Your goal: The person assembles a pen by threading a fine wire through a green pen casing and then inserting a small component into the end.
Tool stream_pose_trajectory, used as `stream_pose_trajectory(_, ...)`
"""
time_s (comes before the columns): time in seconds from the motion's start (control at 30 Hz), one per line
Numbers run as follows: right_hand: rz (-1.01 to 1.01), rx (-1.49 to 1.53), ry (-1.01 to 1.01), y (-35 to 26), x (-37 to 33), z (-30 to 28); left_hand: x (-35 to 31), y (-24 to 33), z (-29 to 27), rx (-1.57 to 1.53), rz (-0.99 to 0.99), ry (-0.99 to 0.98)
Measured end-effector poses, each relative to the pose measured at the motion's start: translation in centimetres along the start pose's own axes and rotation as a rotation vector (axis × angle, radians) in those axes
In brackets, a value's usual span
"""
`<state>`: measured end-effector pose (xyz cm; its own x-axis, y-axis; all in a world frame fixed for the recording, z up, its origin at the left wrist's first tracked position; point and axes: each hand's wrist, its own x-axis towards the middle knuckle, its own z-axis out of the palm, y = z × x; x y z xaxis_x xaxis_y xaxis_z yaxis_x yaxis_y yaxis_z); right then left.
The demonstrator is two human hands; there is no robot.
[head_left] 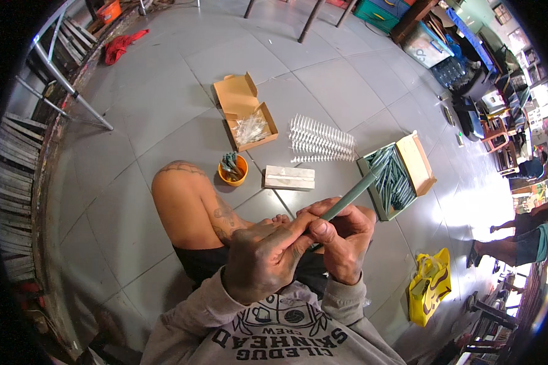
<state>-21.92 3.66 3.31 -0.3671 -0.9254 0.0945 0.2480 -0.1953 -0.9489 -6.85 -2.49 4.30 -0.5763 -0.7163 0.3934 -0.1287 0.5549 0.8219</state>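
Fingers [298,234] of both hands clasp one grey-green rod [353,193] over grey tiled floor [164,109], open cardboard boxes [246,112] nearby.

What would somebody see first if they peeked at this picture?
Right in the middle, the left hand and right hand are pressed together around the near end of a long grey-green stick that points up and to the right. Just past it on the grey floor sits an open box full of similar sticks, with a white spiky rack to its left. A small orange cup stands by the person's bare knee.
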Motion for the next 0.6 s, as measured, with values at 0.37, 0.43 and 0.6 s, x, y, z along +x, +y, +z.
stream_pose_trajectory(0.37, -0.067, -0.158, 0.073, -1.5, 1.7, -0.6, -1.0, 0.4, -0.9, 0.065, 0.067, -0.095)
stream_pose_trajectory(0.43, -0.103, -0.099, 0.054, -0.8, 2.0, -1.1, -0.9, 0.4, -0.9, 0.040, 0.093, -0.067)
stream_pose_trajectory(0.6, -0.230, -0.141, 0.144, -0.8, 3.0, -1.2, -0.2, -0.3, -1.8, 0.016, 0.041, -0.128)
